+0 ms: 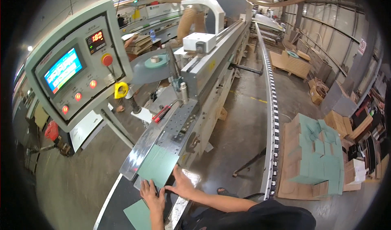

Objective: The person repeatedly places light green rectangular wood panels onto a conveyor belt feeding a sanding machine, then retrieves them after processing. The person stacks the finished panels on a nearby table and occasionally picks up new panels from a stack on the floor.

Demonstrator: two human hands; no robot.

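A flat pale-green board (158, 165) lies on the metal infeed plate of a long machine, straight ahead of me. My left hand (153, 197) rests at its near edge, fingers stretched out and touching it. At the near right corner is my right hand (183, 184), fingers against the right edge and thumb spread along the near edge. Neither hand wraps round the board. Beside my left wrist, a second green board (138, 215) lies on the dark table surface, partly hidden by my forearm.
A control panel (73, 67) with a lit screen stands at the left. A red-handled tool (161, 113) and a yellow tape measure (121, 90) sit near the machine. On the right runs a long rail (270, 108), with stacked green boards (313, 156) beyond it.
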